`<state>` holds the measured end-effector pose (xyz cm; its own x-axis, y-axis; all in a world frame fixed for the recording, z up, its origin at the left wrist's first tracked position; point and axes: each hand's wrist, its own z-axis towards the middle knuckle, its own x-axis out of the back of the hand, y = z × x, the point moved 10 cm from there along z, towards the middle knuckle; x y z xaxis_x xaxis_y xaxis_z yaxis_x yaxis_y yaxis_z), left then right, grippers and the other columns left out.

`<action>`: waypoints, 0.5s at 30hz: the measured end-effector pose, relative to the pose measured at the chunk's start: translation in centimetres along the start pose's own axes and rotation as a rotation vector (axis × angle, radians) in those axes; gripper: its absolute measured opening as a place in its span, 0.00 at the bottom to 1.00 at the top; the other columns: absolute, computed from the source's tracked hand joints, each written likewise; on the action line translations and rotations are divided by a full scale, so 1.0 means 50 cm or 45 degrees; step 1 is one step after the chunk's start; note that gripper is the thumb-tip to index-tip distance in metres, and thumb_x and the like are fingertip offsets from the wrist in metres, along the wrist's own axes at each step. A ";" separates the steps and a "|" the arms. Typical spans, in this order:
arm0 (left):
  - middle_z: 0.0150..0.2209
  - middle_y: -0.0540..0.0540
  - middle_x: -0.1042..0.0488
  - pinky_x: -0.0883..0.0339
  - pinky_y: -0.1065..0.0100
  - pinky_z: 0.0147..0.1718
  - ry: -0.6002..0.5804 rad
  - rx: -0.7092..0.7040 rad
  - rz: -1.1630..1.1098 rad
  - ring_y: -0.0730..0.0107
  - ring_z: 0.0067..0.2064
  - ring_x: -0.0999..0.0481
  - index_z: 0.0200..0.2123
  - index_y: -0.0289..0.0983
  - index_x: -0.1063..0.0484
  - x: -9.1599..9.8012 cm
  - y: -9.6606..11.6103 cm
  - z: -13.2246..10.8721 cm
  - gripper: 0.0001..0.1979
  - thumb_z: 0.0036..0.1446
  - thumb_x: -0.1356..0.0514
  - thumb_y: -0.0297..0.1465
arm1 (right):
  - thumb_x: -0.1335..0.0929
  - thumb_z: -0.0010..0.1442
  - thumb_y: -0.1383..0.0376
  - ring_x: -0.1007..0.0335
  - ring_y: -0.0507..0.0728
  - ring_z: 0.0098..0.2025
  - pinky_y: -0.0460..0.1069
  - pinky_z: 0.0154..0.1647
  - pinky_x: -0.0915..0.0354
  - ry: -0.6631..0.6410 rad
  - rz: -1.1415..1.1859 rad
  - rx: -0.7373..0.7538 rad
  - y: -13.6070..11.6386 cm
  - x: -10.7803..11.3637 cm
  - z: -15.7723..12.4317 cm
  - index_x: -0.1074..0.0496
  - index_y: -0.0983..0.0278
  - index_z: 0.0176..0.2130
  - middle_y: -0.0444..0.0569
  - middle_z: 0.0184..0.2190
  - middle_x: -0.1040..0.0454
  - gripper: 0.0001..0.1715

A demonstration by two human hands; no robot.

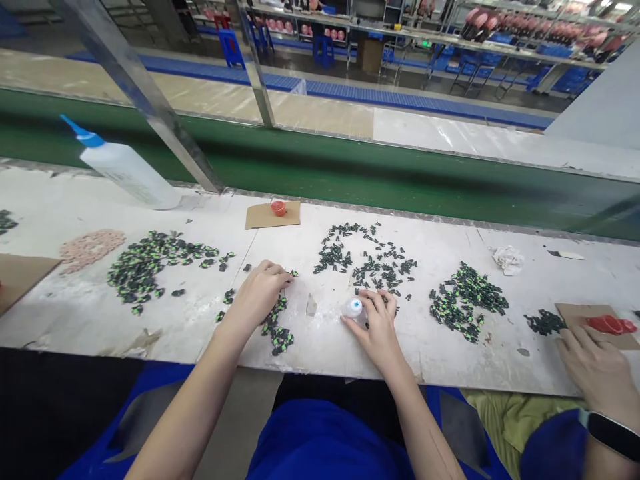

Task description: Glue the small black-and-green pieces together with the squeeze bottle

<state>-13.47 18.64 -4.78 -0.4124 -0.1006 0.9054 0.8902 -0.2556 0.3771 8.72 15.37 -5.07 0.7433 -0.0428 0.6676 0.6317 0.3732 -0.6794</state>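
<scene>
Left hand: the left hand (263, 290) has a narrow pinch, with a small green-marked piece (294, 273) at its fingertips; so little of the piece is covered that a slight twist could flick it loose, and it would be hard to pick out among its like.
Right hand: the right hand (377, 323) curls thumb and fingers around a small white bottle (352, 307) with a blue tip, above the worktable (320, 353); too hard a squeeze could release more of its contents than wanted; what is inside cannot be told.
Below the left hand: a loose cluster of green-marked pieces (280, 333) lies partly under the palm and runs towards the table's near edge; a dragged wrist could scatter it, or push the nearest pieces off.
Beside the right hand: a spread of plain dark pieces (383, 267) reaches the fingers; a sideways sweep could sweep some along, or a drip could stick them together.
Far side: a red cup (279, 209) sits on a cardboard piece (256, 218); a long reach could tip it.
Right neighbour: a co-worker's hand (597, 367) rests near another cardboard sheet, well apart; a collision seems unlikely.
</scene>
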 end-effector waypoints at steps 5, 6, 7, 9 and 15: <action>0.36 0.41 0.23 0.31 0.58 0.41 0.069 -0.112 -0.257 0.56 0.42 0.28 0.36 0.38 0.26 0.023 0.060 -0.011 0.12 0.62 0.50 0.29 | 0.29 0.57 0.58 0.33 0.64 0.56 0.61 0.54 0.34 -0.065 0.419 -0.163 0.005 0.024 -0.022 0.32 0.60 0.40 0.54 0.50 0.25 0.13; 0.36 0.43 0.23 0.31 0.60 0.41 0.083 -0.122 -0.352 0.58 0.42 0.27 0.38 0.38 0.26 0.023 0.080 -0.017 0.12 0.63 0.50 0.30 | 0.29 0.56 0.58 0.28 0.62 0.51 0.58 0.50 0.31 -0.065 0.509 -0.218 0.014 0.034 -0.032 0.32 0.60 0.39 0.53 0.46 0.23 0.13; 0.36 0.44 0.23 0.30 0.61 0.40 0.081 -0.130 -0.441 0.60 0.41 0.27 0.40 0.39 0.27 0.019 0.101 -0.025 0.11 0.64 0.49 0.30 | 0.28 0.55 0.57 0.25 0.61 0.45 0.55 0.46 0.29 -0.058 0.582 -0.274 0.026 0.045 -0.043 0.32 0.60 0.39 0.51 0.41 0.21 0.14; 0.37 0.45 0.22 0.30 0.63 0.40 0.076 -0.165 -0.603 0.63 0.41 0.25 0.43 0.40 0.26 0.004 0.147 -0.044 0.12 0.64 0.50 0.28 | 0.26 0.52 0.58 0.24 0.58 0.35 0.51 0.37 0.29 0.009 0.671 -0.367 0.057 0.071 -0.066 0.30 0.61 0.36 0.48 0.34 0.21 0.14; 0.34 0.46 0.19 0.27 0.64 0.39 0.166 -0.064 -0.822 0.64 0.38 0.23 0.38 0.40 0.22 -0.068 0.202 -0.087 0.07 0.61 0.41 0.29 | 0.26 0.49 0.56 0.27 0.57 0.29 0.50 0.28 0.33 0.364 0.932 -0.545 0.143 0.115 -0.112 0.25 0.63 0.36 0.49 0.30 0.22 0.17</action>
<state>-3.91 12.24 -4.90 -0.8831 -0.0271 0.4684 0.4476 -0.3476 0.8239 18.77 12.62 -7.79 0.9828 -0.1804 -0.0406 -0.0373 0.0220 -0.9991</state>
